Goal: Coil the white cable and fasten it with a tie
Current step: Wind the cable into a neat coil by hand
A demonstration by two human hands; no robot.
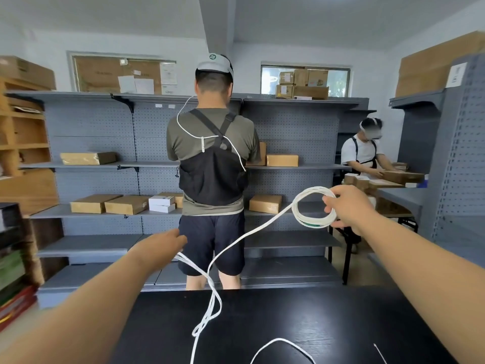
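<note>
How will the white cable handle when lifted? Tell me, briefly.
Likely floppy: the white cable sags slack between the right hand and left hand and lies in loose loops on the black table. Probably light: one hand alone holds the coil up. Its turns sit unevenly, so they may spring apart if released.

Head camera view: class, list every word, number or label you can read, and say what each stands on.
"28": green round sticker on the standing person's grey headband.
Labels on the cardboard boxes at the window: too blurred to read.
Papers on the pinboard, white sheet on the right shelving: too blurred.
</note>
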